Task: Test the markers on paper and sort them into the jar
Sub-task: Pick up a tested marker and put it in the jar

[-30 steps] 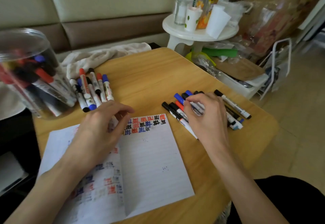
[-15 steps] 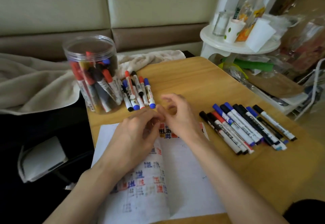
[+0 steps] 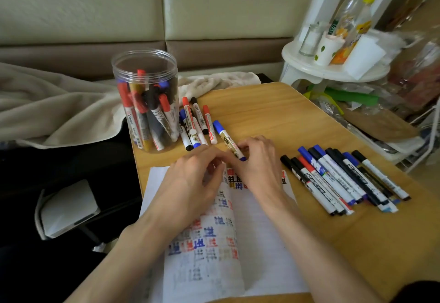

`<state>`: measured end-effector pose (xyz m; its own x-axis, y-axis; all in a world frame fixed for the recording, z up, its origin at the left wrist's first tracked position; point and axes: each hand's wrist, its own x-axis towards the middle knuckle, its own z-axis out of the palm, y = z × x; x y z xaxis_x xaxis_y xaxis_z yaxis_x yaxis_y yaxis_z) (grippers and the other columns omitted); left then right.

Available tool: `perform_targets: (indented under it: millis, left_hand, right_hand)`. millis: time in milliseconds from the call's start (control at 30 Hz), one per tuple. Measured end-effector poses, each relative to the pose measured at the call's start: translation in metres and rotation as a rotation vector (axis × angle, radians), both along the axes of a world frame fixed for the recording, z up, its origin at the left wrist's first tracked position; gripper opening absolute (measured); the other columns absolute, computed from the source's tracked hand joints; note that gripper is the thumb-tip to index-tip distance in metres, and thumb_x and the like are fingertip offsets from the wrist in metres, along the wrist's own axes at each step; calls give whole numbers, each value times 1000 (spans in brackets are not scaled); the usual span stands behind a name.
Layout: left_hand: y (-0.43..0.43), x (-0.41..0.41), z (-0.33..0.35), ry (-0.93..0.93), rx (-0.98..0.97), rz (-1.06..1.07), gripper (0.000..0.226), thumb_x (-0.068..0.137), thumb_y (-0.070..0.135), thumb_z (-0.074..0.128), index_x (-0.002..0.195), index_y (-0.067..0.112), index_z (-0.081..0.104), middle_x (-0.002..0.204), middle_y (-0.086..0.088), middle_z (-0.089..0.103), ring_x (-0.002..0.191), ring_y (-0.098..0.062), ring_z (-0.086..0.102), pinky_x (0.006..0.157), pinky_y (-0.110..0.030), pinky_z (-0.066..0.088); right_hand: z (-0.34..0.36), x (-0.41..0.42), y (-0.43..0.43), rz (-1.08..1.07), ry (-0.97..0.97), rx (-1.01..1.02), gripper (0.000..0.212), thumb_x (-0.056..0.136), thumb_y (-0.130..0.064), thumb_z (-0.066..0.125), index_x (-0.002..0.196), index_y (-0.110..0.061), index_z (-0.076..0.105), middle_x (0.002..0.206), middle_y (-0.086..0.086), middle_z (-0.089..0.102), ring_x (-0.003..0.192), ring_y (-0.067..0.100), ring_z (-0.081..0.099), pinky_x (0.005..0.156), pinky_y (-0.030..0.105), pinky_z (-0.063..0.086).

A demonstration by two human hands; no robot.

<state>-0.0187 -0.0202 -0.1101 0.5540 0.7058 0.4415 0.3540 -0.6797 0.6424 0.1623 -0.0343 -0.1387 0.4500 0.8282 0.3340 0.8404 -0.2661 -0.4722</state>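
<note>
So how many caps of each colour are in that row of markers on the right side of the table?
In the row of markers:
Black caps: 6
Blue caps: 3
Red caps: 1
Total: 10 caps showing

Left hand (image 3: pixel 190 183) and right hand (image 3: pixel 257 167) hide the paper's (image 3: pixel 262 243) upper test marks. The right hand partly covers a blue-capped marker's (image 3: pixel 225 136) near end; whether the left hand touches it is unclear.
</note>
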Motion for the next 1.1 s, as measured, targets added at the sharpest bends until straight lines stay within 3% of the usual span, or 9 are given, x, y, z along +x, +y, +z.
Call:
perform_targets:
  millis: [100, 267, 500, 567, 633, 733, 867, 1033, 1100]
  left_hand:
    - [0, 2, -2, 13, 1, 5, 16, 96, 22, 63, 107, 31, 69, 90, 19, 59, 77, -5, 61, 70, -30, 53]
    - [2, 5, -4, 61, -10, 29, 18, 96, 23, 64, 112, 30, 68, 92, 20, 61, 80, -4, 61, 71, -31, 54]
    - [-2, 12, -6, 108, 22, -6, 47, 93, 50, 64, 137, 35, 54, 125, 21, 54, 105, 1, 56, 85, -23, 50]
    - [-5, 17, -5, 116, 46, -29, 43, 93, 51, 63, 131, 33, 61, 122, 20, 58, 109, -1, 54, 88, -24, 47]
    - [-7, 21, -5, 112, 61, -25, 30, 93, 44, 65, 120, 30, 68, 105, 17, 64, 96, -6, 57, 80, -32, 52]
    - [-9, 26, -6, 113, 69, -28, 25, 92, 41, 67, 114, 28, 71, 93, 15, 66, 81, -9, 58, 72, -38, 53]
    - [-11, 31, -7, 148, 85, -100, 24, 93, 41, 67, 115, 31, 69, 95, 14, 67, 86, -11, 59, 74, -40, 53]
    - [-15, 38, -7, 87, 84, -127, 30, 91, 54, 61, 108, 31, 69, 85, 26, 59, 82, 2, 57, 68, -17, 43]
    - [-16, 40, -5, 76, 115, -125, 28, 91, 52, 63, 105, 28, 71, 79, 31, 52, 79, 6, 53, 65, -16, 37]
  right_hand:
    - [4, 2, -5, -53, 37, 40, 19, 89, -40, 79, 95, -22, 76, 88, -7, 67, 90, 18, 63, 72, 34, 51]
    - [29, 11, -33, -39, 533, 289, 13, 89, -28, 82, 92, -18, 74, 82, -6, 75, 78, 4, 69, 66, 13, 48]
    - [59, 18, -92, -19, 973, 381, 25, 92, -33, 78, 101, -10, 75, 88, 0, 79, 82, 10, 75, 78, 25, 55]
    - [53, 17, -99, -31, 1036, 368, 31, 91, -35, 78, 100, -6, 74, 86, 6, 79, 85, 17, 74, 86, 37, 56]
    - [47, 14, -103, -46, 1088, 384, 34, 90, -37, 79, 98, -4, 73, 84, 10, 78, 86, 25, 71, 92, 44, 54]
    - [40, 9, -107, -43, 1156, 406, 29, 89, -33, 79, 98, -6, 73, 87, 9, 78, 85, 22, 73, 84, 37, 55]
    - [31, 4, -113, -25, 1172, 348, 23, 90, -31, 79, 100, -11, 76, 90, 6, 80, 82, 14, 74, 77, 26, 54]
    - [32, 10, -115, 8, 1178, 318, 22, 89, -29, 81, 99, -10, 77, 87, 8, 80, 80, 12, 74, 73, 19, 55]
    - [31, 9, -116, 35, 1168, 308, 21, 88, -27, 82, 98, -9, 78, 87, 7, 80, 80, 11, 75, 72, 18, 55]
